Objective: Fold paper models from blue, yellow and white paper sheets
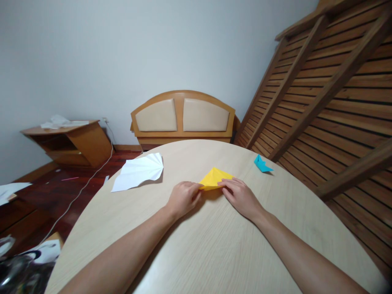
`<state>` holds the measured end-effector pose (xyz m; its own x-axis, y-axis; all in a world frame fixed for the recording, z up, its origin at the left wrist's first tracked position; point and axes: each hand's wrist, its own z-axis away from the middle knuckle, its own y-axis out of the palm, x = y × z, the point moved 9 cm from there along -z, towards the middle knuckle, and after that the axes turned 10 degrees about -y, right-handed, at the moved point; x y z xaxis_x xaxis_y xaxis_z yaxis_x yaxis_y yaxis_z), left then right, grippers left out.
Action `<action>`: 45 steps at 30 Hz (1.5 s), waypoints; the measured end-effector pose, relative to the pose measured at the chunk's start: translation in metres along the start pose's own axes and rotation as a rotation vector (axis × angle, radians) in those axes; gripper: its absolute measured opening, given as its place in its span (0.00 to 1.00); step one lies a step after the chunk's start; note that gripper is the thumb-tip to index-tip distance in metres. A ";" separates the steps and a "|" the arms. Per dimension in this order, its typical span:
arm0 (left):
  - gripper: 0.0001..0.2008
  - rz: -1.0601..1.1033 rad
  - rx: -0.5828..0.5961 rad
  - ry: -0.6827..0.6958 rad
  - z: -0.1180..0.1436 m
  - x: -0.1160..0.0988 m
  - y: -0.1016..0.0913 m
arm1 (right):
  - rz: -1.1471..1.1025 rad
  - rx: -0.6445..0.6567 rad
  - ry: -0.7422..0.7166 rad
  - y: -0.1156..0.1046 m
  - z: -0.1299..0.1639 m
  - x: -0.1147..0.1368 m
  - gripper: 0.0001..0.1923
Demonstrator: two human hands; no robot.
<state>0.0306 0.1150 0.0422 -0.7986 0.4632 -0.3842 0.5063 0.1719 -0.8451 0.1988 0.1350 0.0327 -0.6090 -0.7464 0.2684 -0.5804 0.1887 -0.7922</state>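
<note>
A folded sheet of yellow paper, roughly triangular with its peak pointing away from me, is held just over the tabletop between both hands. My left hand pinches its left corner between thumb and curled fingers. At the right corner, my right hand grips the paper, thumb below and fingers over the top edge. To the right lies a small blue folded paper boat. On the left rests a white pleated sheet of paper, its creases fanning out from the far right corner.
The round light wood table fills the foreground. Beyond it stands a padded headboard against the wall. A slatted wooden frame leans along the right. A low cabinet and a white cable are at left.
</note>
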 end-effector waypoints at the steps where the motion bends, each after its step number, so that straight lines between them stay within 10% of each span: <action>1: 0.11 0.028 -0.046 -0.001 0.001 0.000 -0.005 | -0.008 -0.024 0.006 -0.003 0.000 0.000 0.14; 9: 0.22 0.612 -0.297 -0.199 0.000 0.029 -0.023 | -0.392 -0.239 0.221 -0.016 0.001 -0.008 0.11; 18: 0.13 0.864 -0.154 -0.272 -0.003 0.019 -0.008 | -1.065 -0.363 0.413 0.000 -0.005 0.005 0.20; 31: 0.26 1.162 -0.036 -0.541 -0.003 0.035 0.017 | -1.013 -0.202 0.549 0.016 0.002 -0.007 0.24; 45: 0.23 1.049 0.055 -0.420 -0.005 0.036 0.014 | -1.089 -0.116 0.617 0.026 0.014 -0.029 0.17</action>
<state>0.0107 0.1383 0.0182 -0.0386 0.0254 -0.9989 0.9841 -0.1727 -0.0424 0.2084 0.1524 -0.0034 0.0830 -0.1335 0.9876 -0.9650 -0.2582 0.0462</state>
